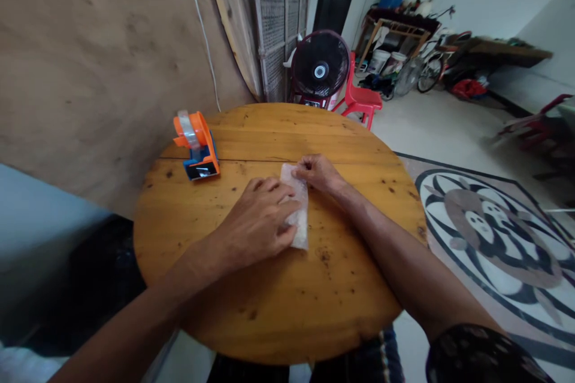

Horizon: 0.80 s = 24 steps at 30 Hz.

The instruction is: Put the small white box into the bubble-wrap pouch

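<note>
The left grip (267, 215) hides part of the whitish wrap (302, 224).

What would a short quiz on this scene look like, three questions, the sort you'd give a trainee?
1. Multiple choice: What are the main colours of the tape dispenser on the wooden table?
A) green and white
B) orange and blue
C) pink and yellow
2. True or false: The left hand is touching the whitish strip.
3. Fill in the gap with "near" or "far", as the person sees it: The right hand is at the ____ end of the strip.

Key: 1: B, orange and blue. 2: True, its fingers lie over the strip. 3: far.
</note>
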Each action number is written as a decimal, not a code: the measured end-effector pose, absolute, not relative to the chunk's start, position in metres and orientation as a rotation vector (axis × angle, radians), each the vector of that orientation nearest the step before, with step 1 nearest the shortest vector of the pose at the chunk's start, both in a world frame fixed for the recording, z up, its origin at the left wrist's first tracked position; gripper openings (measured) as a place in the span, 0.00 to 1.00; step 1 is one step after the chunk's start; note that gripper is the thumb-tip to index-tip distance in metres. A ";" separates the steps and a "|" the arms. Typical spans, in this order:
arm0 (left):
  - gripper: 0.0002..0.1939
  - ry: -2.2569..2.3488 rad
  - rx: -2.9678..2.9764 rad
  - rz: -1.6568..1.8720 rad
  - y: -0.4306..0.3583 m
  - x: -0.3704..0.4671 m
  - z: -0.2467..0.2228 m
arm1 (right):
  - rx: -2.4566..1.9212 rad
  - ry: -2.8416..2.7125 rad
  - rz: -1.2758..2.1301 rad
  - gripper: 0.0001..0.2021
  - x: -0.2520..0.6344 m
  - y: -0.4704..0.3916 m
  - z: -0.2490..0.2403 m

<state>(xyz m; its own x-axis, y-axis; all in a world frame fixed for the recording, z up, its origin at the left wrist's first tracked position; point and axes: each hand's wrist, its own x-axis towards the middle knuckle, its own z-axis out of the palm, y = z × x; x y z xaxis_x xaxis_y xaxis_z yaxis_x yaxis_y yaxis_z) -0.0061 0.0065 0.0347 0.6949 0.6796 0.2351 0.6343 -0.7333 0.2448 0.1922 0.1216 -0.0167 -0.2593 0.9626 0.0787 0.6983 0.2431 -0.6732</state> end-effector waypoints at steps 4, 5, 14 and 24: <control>0.11 1.117 2.777 0.371 -0.001 -0.003 0.033 | -1.529 -2.036 0.694 0.09 0.190 0.120 -0.015; 0.11 1.123 2.753 0.377 -0.002 -0.003 0.031 | -1.530 -2.038 0.685 0.08 0.189 0.119 -0.014; 0.18 1.175 2.533 0.561 -0.007 -0.003 0.020 | -1.512 -1.992 0.803 0.08 0.192 0.120 -0.011; 0.16 1.140 2.488 0.632 -0.006 -0.006 0.011 | -1.343 -1.513 1.331 0.13 0.185 0.106 0.021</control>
<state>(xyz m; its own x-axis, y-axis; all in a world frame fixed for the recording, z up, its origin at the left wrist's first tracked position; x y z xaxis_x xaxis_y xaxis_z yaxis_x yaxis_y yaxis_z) -0.0057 -0.0058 0.0114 0.5814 0.7725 0.2552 0.6256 -0.6251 0.4668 0.1852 0.1060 0.0210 -0.2132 0.9693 -0.1223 0.2444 -0.0683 -0.9673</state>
